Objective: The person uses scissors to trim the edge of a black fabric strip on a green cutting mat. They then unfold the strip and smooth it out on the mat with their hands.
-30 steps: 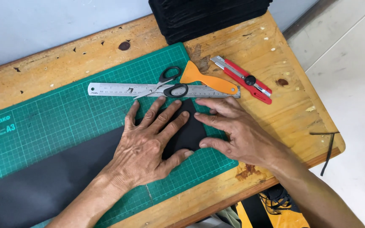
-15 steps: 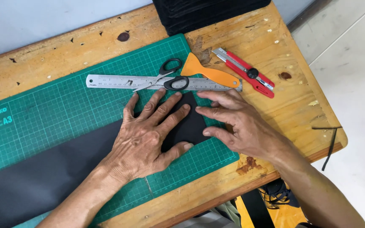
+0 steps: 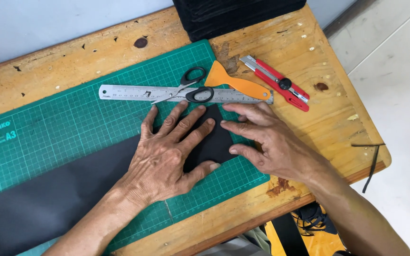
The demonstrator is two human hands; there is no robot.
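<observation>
Both hands press flat on a black sheet (image 3: 72, 189) spread across a green cutting mat (image 3: 58, 128) on a worn wooden bench (image 3: 309, 42). Just beyond the mat's far edge of fingertips lie a steel ruler (image 3: 129, 92), black-handled scissors (image 3: 186, 87) crossing it, an orange scraper (image 3: 238, 84) and a red utility knife (image 3: 276, 81), hemming in the far side. The left hand (image 3: 167, 156) lies palm down, fingers spread, gripping nothing; the right hand (image 3: 266, 140) rests open at the sheet's right end, fingertips on it. The mat's near-right corner stays bare.

Left hand (image 3: 167, 154) and right hand (image 3: 271, 142) press black sheet (image 3: 212, 142) flat on green mat (image 3: 62, 137).
</observation>
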